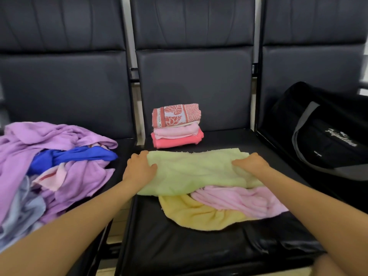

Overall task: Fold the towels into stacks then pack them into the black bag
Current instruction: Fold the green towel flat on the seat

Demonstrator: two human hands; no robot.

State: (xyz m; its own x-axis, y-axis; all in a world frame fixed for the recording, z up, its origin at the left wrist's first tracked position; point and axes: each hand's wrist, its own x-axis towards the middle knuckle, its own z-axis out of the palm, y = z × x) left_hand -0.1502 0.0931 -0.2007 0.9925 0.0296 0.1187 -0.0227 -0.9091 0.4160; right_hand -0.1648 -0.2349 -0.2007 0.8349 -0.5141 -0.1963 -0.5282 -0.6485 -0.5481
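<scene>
A light green towel (196,170) lies spread across the middle seat. My left hand (139,169) grips its left edge, thumb on top. My right hand (252,163) grips its right end, fingers curled into the cloth. A pink towel (239,200) and a yellow towel (199,214) lie crumpled under its near edge. Behind it stands a folded stack (176,125): a red patterned towel on a pale pink one on a coral one. The black bag (328,134) sits on the right seat.
A loose heap of purple, blue, pink and pale blue towels (49,168) covers the left seat. The black padded seat (199,248) has bare room toward me. Seat backs (194,76) rise right behind the stack.
</scene>
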